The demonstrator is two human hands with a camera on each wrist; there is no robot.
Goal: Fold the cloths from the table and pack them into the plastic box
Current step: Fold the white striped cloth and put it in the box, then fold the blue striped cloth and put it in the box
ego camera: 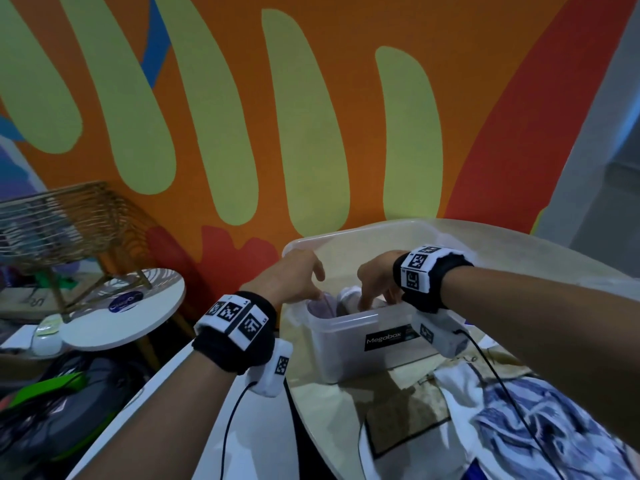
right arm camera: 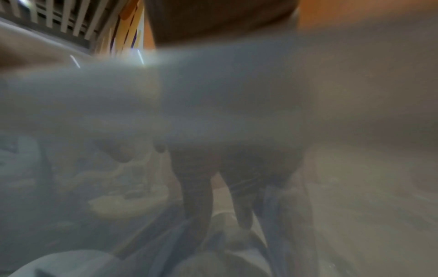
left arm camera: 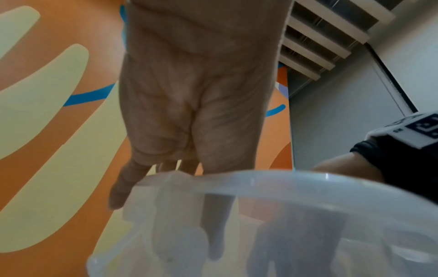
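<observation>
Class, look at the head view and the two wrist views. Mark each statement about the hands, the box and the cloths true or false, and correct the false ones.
1. Both hands reach into the plastic box. True.
2. The box's label reads Megabox. True.
3. The lid is closed on the box. False: the box is open.
4. No cloths remain on the table. False: a pile lies near the right arm.
5. The left hand is outside the box. False: its fingers dip inside.
</observation>
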